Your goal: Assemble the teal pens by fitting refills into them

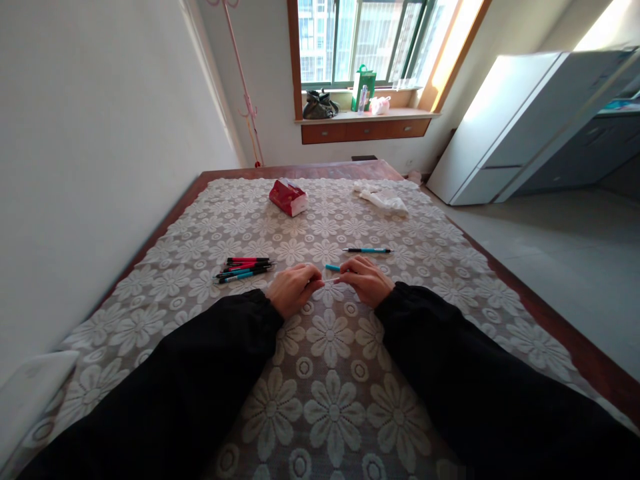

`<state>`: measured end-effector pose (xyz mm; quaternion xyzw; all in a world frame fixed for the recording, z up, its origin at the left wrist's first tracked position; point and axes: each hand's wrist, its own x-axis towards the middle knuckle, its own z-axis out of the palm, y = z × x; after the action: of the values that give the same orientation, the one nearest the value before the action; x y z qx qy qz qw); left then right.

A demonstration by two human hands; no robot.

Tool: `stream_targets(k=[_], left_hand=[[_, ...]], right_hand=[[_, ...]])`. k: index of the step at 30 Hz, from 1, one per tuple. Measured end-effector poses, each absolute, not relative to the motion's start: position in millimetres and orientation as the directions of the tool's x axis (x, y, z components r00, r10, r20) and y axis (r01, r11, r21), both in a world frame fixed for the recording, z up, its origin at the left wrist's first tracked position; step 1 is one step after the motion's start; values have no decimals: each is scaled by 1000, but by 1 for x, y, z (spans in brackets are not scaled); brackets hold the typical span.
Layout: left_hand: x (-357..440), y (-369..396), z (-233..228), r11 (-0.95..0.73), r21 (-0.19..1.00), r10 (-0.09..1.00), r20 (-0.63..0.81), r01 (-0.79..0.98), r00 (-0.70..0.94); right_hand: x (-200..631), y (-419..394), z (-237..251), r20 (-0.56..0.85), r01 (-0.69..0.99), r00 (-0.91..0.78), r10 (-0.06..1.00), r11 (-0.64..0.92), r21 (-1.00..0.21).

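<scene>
In the head view, the left hand (296,288) and right hand (367,280) pinch opposite ends of a thin pale rod (330,281), its long axis running roughly nine to three o'clock. A blue tube (332,267) lies at the right fingertips' ten o'clock, nearer that hand, though whether it is gripped I cannot tell; bare tablecloth (330,337) opens toward six o'clock, the table edges (530,307) well apart.

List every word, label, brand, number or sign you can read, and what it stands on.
No text is readable.
Pile of pens: any print is too small.
Lone pen: likewise.
Red packet: nothing legible.
Green bag: any lettering is too blurred.
</scene>
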<state>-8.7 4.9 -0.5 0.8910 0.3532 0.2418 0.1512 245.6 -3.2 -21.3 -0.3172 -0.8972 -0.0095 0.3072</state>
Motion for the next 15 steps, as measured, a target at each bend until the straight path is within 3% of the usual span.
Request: stream_targets(k=[4,11,15], left_hand=[[-9,6,-2,-747,409,659,360,523,660],[-10,7,-5,-757,381,652,383,531,654],[-9,6,-5,-755,372,655,384,540,651]], right_hand=[[243,-3,-20,566,502,-629,533,834,-229],[242,-7,-9,660,471,-441,608,783,-406],[241,-11,-9,628,446,-423,653,753,-483]])
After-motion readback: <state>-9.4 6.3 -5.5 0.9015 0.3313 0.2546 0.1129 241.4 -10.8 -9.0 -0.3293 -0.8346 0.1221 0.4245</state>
